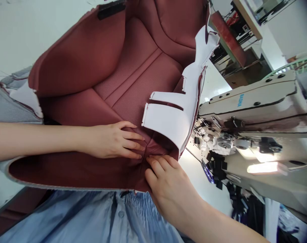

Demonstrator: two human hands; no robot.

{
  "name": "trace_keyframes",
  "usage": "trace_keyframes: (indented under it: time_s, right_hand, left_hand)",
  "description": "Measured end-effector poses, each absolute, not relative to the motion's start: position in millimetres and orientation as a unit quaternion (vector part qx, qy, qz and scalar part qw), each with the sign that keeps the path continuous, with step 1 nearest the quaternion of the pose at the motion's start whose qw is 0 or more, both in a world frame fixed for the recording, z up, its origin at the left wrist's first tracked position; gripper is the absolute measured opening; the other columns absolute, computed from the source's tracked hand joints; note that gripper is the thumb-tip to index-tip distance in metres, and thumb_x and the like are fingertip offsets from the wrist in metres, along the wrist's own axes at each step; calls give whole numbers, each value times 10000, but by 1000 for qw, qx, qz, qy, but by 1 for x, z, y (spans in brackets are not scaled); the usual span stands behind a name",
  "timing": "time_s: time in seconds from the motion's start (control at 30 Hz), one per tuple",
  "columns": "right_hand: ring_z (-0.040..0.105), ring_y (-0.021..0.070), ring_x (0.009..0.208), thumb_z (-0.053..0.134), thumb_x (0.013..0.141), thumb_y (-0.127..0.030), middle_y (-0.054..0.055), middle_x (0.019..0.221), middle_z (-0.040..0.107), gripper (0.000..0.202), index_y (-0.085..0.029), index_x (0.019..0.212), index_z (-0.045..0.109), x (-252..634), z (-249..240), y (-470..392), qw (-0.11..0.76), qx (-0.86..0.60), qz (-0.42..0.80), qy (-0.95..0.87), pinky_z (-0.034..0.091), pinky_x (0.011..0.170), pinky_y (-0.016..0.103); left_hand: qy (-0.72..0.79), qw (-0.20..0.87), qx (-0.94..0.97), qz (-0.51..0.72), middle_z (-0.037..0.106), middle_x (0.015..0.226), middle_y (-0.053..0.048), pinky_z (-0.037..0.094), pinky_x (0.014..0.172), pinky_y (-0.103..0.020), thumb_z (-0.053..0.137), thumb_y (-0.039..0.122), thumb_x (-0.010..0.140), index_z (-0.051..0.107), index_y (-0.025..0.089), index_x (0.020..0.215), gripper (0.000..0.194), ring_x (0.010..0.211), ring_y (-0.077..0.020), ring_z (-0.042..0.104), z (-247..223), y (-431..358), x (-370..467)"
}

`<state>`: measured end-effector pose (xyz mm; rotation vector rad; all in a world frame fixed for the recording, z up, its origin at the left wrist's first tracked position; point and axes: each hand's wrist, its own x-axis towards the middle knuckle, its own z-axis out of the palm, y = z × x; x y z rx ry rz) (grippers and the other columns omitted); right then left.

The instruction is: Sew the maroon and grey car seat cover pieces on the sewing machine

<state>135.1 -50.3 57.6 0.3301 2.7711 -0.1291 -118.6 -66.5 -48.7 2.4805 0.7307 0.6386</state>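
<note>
Maroon leather-like seat cover (133, 67) mid-frame, largely seamed, with white-backed flaps (165, 118) loose, beneath spread left grip (115, 140) and right grip (170, 179), closure unclear.

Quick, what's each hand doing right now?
Left hand: open, palm down on the dark red cover.
Right hand: bent against the same cover; whether it grips can't be told.

Noted on seat cover (110, 104): smooth leather-like skin, soft sheen; perforated texture on centre panel (140, 81). Recorded white backing (168, 118) as smooth, matt. Logged sewing machine (254, 98) as painted, semi-glossy, with shiny metal fittings (225, 140). Observed glossy white worktop (215, 82), matt grey cloth (14, 106), gathered blue cloth garment (92, 216).
</note>
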Motion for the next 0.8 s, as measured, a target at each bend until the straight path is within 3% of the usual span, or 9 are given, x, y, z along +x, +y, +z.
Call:
trace_keyframes:
  time_s: [0.17, 0.43, 0.57, 0.8]
  right_hand:
    - [685, 296, 984, 570, 846, -174, 242, 1227, 685, 206, -97, 1003, 678, 140, 54, -58, 213, 135, -24, 967, 453, 875, 419]
    - [699, 284, 957, 624, 853, -226, 182, 1058, 749, 146, -122, 943, 674, 133, 56, -61, 245, 141, -45, 958, 467, 818, 393]
    - [686, 251, 929, 636, 868, -169, 147, 1030, 751, 62, -137, 915, 659, 136, 55, -63, 228, 133, -19, 964, 463, 805, 373]
    - [612, 231, 1099, 611, 945, -168, 56, 1003, 721, 31, -189, 943, 634, 152, 58, -64, 122, 161, 9, 979, 381, 1061, 392]
  left_hand:
    - [253, 194, 927, 199, 570, 1470, 21, 149, 1246, -440, 518, 160, 925, 566, 414, 1375, 519, 1425, -215, 450, -48, -67, -120]
    - [260, 215, 921, 196, 589, 1450, 18, 115, 1244, -464, 525, 172, 925, 603, 438, 1331, 492, 1424, -233, 454, -48, -72, -119]
    - [263, 235, 914, 201, 606, 1431, 17, 149, 1240, -459, 537, 139, 905, 629, 448, 1300, 510, 1414, -229, 471, -46, -73, -117]
    - [262, 200, 921, 210, 603, 1436, 11, 170, 1226, -444, 550, 190, 942, 617, 440, 1320, 458, 1396, -231, 491, -46, -73, -116]
